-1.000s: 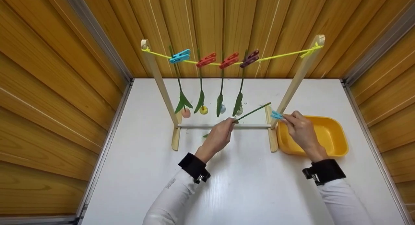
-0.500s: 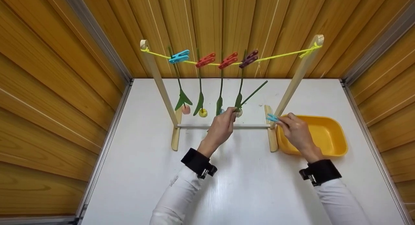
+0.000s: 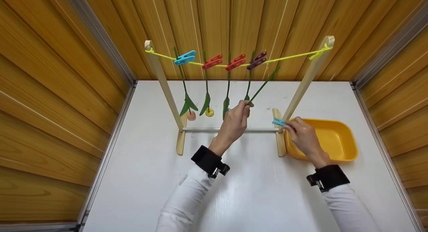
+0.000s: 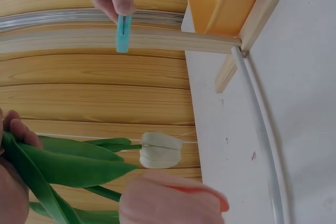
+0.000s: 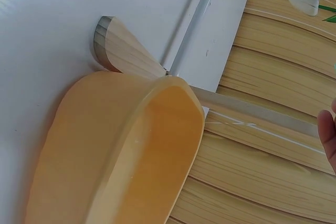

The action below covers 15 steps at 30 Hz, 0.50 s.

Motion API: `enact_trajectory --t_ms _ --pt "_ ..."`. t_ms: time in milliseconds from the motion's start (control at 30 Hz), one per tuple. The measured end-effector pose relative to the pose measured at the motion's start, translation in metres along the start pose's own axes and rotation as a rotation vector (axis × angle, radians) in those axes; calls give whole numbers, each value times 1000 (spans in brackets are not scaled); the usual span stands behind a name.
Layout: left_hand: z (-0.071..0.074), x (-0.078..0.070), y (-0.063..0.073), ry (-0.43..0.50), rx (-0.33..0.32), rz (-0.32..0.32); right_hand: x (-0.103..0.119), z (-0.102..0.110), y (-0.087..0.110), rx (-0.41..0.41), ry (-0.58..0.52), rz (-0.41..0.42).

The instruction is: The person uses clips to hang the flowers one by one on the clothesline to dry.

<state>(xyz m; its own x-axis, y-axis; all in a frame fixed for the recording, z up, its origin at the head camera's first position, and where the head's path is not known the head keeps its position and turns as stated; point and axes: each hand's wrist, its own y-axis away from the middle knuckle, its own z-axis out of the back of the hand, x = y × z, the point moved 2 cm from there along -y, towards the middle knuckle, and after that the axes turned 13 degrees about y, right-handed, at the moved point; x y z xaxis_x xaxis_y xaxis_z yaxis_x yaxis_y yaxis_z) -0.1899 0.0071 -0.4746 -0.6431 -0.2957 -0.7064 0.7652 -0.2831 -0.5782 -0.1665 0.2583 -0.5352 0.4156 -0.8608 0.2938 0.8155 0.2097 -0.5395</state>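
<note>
My left hand (image 3: 234, 123) pinches a tulip (image 3: 264, 86) by its green stem, bloom downward, with the bare stem end slanting up to the right below the line. In the left wrist view the fingers (image 4: 23, 132) lie at its green leaves, and a large pinkish bloom (image 4: 173, 200) shows close to the camera. A light blue clothespin (image 3: 278, 121) is pinched between thumb and fingers of my right hand (image 3: 304, 138), beside the rack's right post. Several tulips hang upside down from the yellow line (image 3: 291, 59), held by blue (image 3: 185, 58), red (image 3: 212, 62) and purple (image 3: 256, 61) clothespins.
The line is tied between two wooden posts (image 3: 306, 81), joined low down by a white bar (image 3: 260, 129). A yellow basin (image 3: 346, 138) stands right of the rack on the white table (image 3: 260, 192). Wood-patterned walls (image 3: 247, 24) enclose the back and sides.
My left hand has risen and moved slightly right with the tulip, its stem end swinging up towards the line. My right hand has shifted a little left with the blue clothespin.
</note>
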Motion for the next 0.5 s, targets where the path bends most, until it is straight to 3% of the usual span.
enact_trajectory --t_ms 500 --pt "-6 -18 -22 -30 -85 14 0 2 -1 10 -20 -5"
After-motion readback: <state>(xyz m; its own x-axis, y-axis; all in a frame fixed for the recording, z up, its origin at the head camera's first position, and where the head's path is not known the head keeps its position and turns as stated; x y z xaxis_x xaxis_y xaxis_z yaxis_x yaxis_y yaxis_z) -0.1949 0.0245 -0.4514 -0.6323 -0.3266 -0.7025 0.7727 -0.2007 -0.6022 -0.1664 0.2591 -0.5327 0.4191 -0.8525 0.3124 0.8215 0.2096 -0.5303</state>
